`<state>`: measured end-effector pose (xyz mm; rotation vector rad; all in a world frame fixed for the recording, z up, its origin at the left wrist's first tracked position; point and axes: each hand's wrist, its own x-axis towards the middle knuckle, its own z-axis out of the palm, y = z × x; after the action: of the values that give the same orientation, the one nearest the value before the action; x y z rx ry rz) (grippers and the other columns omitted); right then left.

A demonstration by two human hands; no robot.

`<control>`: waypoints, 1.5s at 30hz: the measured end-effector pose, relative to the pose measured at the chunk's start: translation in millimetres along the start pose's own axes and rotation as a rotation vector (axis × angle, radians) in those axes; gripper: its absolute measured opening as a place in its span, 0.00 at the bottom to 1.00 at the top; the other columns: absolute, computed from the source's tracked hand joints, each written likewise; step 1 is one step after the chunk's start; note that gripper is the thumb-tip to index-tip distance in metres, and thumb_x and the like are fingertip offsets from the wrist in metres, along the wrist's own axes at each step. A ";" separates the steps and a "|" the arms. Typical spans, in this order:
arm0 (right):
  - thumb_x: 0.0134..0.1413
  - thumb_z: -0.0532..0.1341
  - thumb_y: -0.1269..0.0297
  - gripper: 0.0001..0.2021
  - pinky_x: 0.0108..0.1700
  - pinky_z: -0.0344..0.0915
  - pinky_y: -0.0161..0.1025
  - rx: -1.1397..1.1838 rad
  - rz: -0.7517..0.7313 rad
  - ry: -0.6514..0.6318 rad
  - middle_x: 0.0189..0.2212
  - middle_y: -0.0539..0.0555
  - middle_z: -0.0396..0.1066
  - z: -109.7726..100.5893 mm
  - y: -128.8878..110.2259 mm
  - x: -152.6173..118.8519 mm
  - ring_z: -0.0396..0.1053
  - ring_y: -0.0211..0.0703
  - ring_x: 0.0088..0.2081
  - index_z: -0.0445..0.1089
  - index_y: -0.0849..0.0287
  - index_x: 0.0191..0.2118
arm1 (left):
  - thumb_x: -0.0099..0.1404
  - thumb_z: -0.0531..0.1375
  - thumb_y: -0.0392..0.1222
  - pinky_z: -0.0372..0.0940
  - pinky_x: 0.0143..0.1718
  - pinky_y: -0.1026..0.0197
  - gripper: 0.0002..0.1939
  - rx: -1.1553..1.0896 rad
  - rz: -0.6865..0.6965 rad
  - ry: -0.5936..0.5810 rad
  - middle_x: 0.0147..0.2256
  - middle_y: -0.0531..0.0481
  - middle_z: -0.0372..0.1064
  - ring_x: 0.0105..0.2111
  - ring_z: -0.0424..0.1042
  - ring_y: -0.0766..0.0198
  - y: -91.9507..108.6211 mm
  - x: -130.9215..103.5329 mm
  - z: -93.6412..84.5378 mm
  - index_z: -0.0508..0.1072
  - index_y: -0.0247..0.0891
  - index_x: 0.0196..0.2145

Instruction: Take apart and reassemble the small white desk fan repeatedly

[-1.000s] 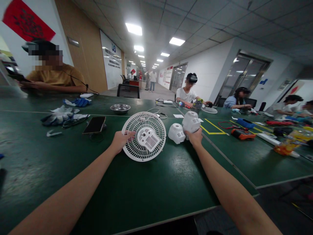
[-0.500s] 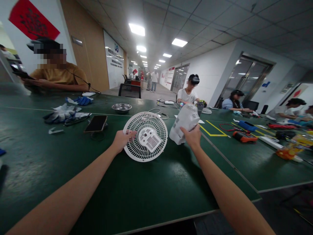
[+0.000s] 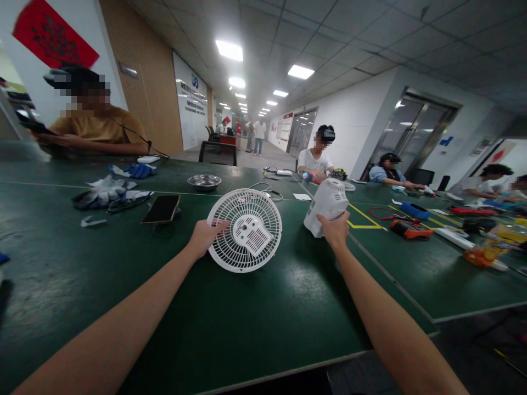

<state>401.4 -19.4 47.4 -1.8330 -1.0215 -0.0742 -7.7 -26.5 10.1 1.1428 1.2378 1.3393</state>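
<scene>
A round white fan grille (image 3: 244,230) with a slotted motor cover at its centre is tilted up over the green table (image 3: 255,323). My left hand (image 3: 204,238) grips its left edge, the thumb lying across the bars. To the right, my right hand (image 3: 335,230) is closed on the lower right side of a white plastic housing (image 3: 325,204) with vents near its top. The two white parts are apart. Whether the housing rests on the table cannot be told.
Left of the grille lie a phone (image 3: 161,209), gloves (image 3: 105,192) and a white scrap (image 3: 93,221). A metal bowl (image 3: 204,181) stands behind. On the right are an orange multimeter (image 3: 411,229) and a blue case (image 3: 415,210). People sit around the table.
My right hand has moved to the right with the white housing, widening the space between it and the grille. A white paper behind shows more fully. My left hand and the grille have barely moved.
</scene>
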 end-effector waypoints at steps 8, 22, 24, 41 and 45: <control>0.41 0.65 0.47 0.42 0.54 0.60 0.51 0.069 -0.052 0.033 0.53 0.68 0.67 3.8 7.9 7.6 0.67 0.61 0.54 0.52 0.61 0.60 | 0.52 0.71 0.44 0.74 0.36 0.49 0.17 -0.021 -0.010 -0.013 0.34 0.40 0.79 0.33 0.79 0.51 -0.8 -1.2 -1.5 0.78 0.32 0.36; 0.40 0.65 0.53 0.41 0.51 0.63 0.45 0.232 -0.137 0.121 0.49 0.61 0.69 -2.2 10.1 16.1 0.69 0.53 0.47 0.55 0.61 0.61 | 0.51 0.71 0.45 0.74 0.36 0.50 0.17 -0.004 0.004 0.000 0.33 0.41 0.79 0.33 0.79 0.52 -2.0 1.2 -1.6 0.78 0.32 0.36; 0.37 0.67 0.52 0.42 0.52 0.62 0.46 0.257 -0.182 0.119 0.50 0.62 0.68 0.1 12.1 17.5 0.68 0.54 0.48 0.56 0.60 0.60 | 0.50 0.72 0.45 0.73 0.37 0.50 0.18 -0.009 0.011 0.016 0.33 0.41 0.79 0.32 0.79 0.52 -5.6 4.4 -1.8 0.78 0.31 0.35; 0.40 0.68 0.53 0.42 0.56 0.58 0.56 0.221 -0.400 0.257 0.55 0.63 0.64 -6.3 8.6 11.6 0.63 0.59 0.54 0.55 0.59 0.61 | 0.53 0.71 0.44 0.74 0.37 0.48 0.18 0.012 -0.002 -0.020 0.35 0.39 0.79 0.35 0.79 0.50 -1.6 0.5 -3.0 0.77 0.31 0.39; 0.41 0.67 0.54 0.41 0.56 0.59 0.55 0.286 -0.507 0.265 0.55 0.63 0.62 -13.4 -9.9 -4.9 0.63 0.59 0.55 0.54 0.59 0.61 | 0.54 0.70 0.45 0.74 0.36 0.48 0.18 0.021 0.001 -0.025 0.35 0.40 0.79 0.34 0.79 0.50 2.2 -2.8 -2.1 0.77 0.31 0.39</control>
<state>396.7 -31.4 59.1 -1.2381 -1.2121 -0.4415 -9.6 -29.6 12.1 1.1724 1.2360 1.3115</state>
